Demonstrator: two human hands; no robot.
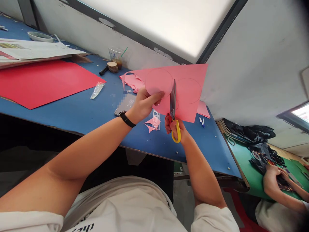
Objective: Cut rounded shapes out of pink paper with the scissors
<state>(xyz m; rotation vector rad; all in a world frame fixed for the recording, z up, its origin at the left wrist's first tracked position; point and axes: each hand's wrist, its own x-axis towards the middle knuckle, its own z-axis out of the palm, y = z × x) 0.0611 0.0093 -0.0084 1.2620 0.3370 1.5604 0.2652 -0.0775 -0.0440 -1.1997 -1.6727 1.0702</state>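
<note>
A sheet of pink paper with circles drawn on it is held up over the blue table. My left hand pinches its lower left part, thumb on top, beside one drawn circle. In my right hand are scissors with red and yellow handles, fingers wrapped through the loops. Their blades point up along the paper between two circles; how far apart the blades are is hard to make out. Pink scraps lie on a clear stencil ruler below. A phone rests partly behind my left hand.
Red paper covers the table's left side, beside a small clear plastic packet. A plastic cup and a wood slice stand near the wall. Pens lie at right. Another person's hands work at a green table.
</note>
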